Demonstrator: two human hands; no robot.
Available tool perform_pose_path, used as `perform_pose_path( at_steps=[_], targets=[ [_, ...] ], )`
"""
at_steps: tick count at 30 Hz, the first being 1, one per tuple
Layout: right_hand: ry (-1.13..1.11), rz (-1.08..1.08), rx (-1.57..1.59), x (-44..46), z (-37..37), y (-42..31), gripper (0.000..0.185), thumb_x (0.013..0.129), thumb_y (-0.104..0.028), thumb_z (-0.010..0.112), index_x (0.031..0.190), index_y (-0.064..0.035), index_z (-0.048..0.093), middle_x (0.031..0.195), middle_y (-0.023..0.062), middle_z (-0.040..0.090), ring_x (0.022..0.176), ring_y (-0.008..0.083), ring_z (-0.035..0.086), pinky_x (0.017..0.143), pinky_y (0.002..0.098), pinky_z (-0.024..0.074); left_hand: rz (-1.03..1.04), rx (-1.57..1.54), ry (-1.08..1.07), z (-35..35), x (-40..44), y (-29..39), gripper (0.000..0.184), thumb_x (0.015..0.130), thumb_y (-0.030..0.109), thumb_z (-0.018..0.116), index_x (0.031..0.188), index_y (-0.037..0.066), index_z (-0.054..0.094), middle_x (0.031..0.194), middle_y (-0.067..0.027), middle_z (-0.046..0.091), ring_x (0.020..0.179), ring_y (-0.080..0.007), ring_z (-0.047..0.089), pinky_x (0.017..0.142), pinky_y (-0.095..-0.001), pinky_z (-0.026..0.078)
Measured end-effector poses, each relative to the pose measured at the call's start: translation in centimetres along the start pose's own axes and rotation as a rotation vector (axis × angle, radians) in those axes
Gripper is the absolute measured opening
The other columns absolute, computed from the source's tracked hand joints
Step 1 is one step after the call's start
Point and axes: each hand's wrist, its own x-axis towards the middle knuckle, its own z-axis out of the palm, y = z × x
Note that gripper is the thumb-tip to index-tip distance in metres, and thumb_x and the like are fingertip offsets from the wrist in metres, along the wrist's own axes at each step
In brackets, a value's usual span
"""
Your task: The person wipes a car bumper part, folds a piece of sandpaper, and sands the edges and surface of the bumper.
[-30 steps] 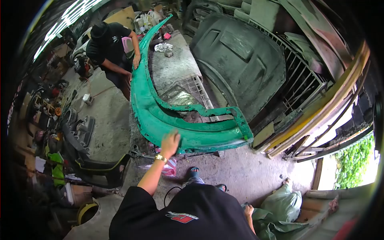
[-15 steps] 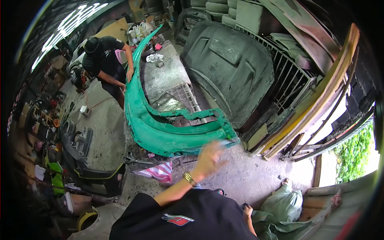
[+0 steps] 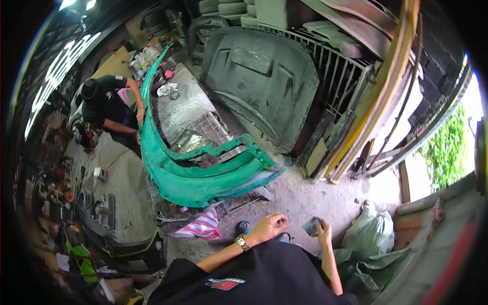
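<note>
A long curved green panel (image 3: 203,180) lies across a worktable, its wide end nearest me. My left hand (image 3: 269,227), with a gold watch (image 3: 243,242) at the wrist, is in front of my body, off the panel, its fingers curled; whether anything is between them is too small to tell. To its right my right hand (image 3: 324,231) grips a dark flat pad (image 3: 311,226). The two hands are a short way apart. A co-worker (image 3: 109,104) in a dark hat leans over the panel's far left edge, both hands on it.
A large dark hood (image 3: 262,81) leans against a metal rack behind the table (image 3: 185,101). A striped bag (image 3: 203,225) hangs below the panel. Green sacks (image 3: 371,234) lie at the right, a black bumper (image 3: 127,249) at the lower left. Long boards (image 3: 378,96) stand at the right.
My left hand has left the panel and moved right, towards my right hand. My right hand has risen into fuller view with the pad. The view has turned to the right.
</note>
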Motion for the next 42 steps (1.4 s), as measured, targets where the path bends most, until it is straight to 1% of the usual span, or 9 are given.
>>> perform_pose_path(
  at_steps=[3,8,14,19,23,29,36,39,42],
  targets=[
    [-0.262,-0.044,-0.092,-0.2,2.8,-7.4,0.024,0.09,-0.011,0.054,0.107,0.0063,0.059,0.079,0.0109,0.062,0.061,0.0164,0.06,0.053,0.0288,0.0518,-0.125,-0.051,0.139,2.4,-0.9,-1.6,0.029,0.088,0.026,0.066,0.094,-0.002,0.06,0.079,-0.0106,0.066,0.069,-0.0226,0.063,0.071,-0.0303,0.049],
    [-0.4,-0.021,-0.071,-1.9,6.5,-12.5,0.033,0.09,-0.015,0.058,0.119,-0.0003,0.056,0.081,0.0106,0.063,0.06,0.0136,0.056,0.05,0.0275,0.0472,-0.363,-0.364,-0.088,1.1,-2.1,-2.7,0.021,0.091,0.021,0.062,0.091,-0.001,0.06,0.078,-0.0065,0.066,0.07,-0.012,0.061,0.068,-0.0264,0.047],
    [-0.444,-0.001,0.351,-3.0,9.0,-10.4,0.033,0.09,-0.021,0.062,0.112,0.0029,0.056,0.097,0.0051,0.061,0.089,0.0112,0.053,0.077,0.0281,0.0446,-0.572,-0.858,0.213,0.3,-3.0,-1.6,0.017,0.091,0.02,0.064,0.081,0.007,0.06,0.073,-0.0002,0.062,0.065,-0.0068,0.056,0.063,-0.022,0.042],
    [-0.23,-0.064,0.266,-2.6,10.5,-8.8,0.019,0.092,-0.015,0.057,0.099,0.0021,0.056,0.086,0.0033,0.061,0.079,0.0117,0.057,0.073,0.0266,0.0456,-0.481,-0.412,0.04,-0.2,-3.1,-4.6,0.015,0.091,0.018,0.062,0.089,0.003,0.062,0.08,-0.0048,0.065,0.076,-0.0149,0.06,0.07,-0.027,0.046],
    [-0.104,-0.106,0.264,-1.3,10.0,-9.1,0.023,0.089,-0.014,0.06,0.106,0.0016,0.056,0.088,0.0066,0.06,0.081,0.0134,0.054,0.072,0.0298,0.0455,0.115,0.417,0.329,-5.4,0.4,0.1,0.024,0.084,0.008,0.063,0.107,0.002,0.059,0.117,-0.0162,0.057,0.11,-0.0324,0.054,0.096,-0.0408,0.042],
    [0.032,-0.14,0.067,-0.3,9.8,-8.9,0.03,0.084,-0.017,0.062,0.106,0.0022,0.056,0.083,0.0116,0.061,0.076,0.0161,0.056,0.071,0.031,0.0466,0.153,0.667,0.273,-13.7,1.2,-3.3,0.053,0.09,0.015,0.058,0.137,-0.001,0.041,0.143,-0.0207,0.039,0.131,-0.0371,0.038,0.108,-0.0428,0.032],
    [0.18,-0.255,0.166,1.9,16.4,-9.5,0.025,0.086,-0.012,0.055,0.107,0.0018,0.057,0.101,0.0169,0.064,0.095,0.0249,0.06,0.084,0.0354,0.0455,0.118,0.622,-0.073,-18.6,-0.2,-7.9,0.069,0.089,0.03,0.056,0.143,-0.003,0.029,0.147,-0.0235,0.031,0.134,-0.0383,0.033,0.111,-0.0419,0.027],
    [0.392,-0.277,0.116,2.8,18.9,-11.0,0.025,0.085,-0.012,0.055,0.107,0.0005,0.055,0.096,0.0228,0.064,0.089,0.039,0.063,0.078,0.0415,0.0478,0.151,0.602,-0.155,-20.4,-0.7,-8.9,0.071,0.088,0.031,0.055,0.144,-0.003,0.027,0.148,-0.0238,0.029,0.135,-0.0388,0.031,0.111,-0.042,0.026],
    [0.491,-0.251,0.121,3.9,20.5,-12.4,0.02,0.086,-0.009,0.055,0.102,0.0014,0.056,0.092,0.0243,0.064,0.086,0.0398,0.063,0.075,0.0417,0.0481,0.195,0.585,-0.227,-22.2,-1.0,-10.5,0.073,0.088,0.034,0.054,0.145,-0.003,0.025,0.148,-0.0237,0.029,0.135,-0.0388,0.031,0.112,-0.0414,0.025]
  ],
)
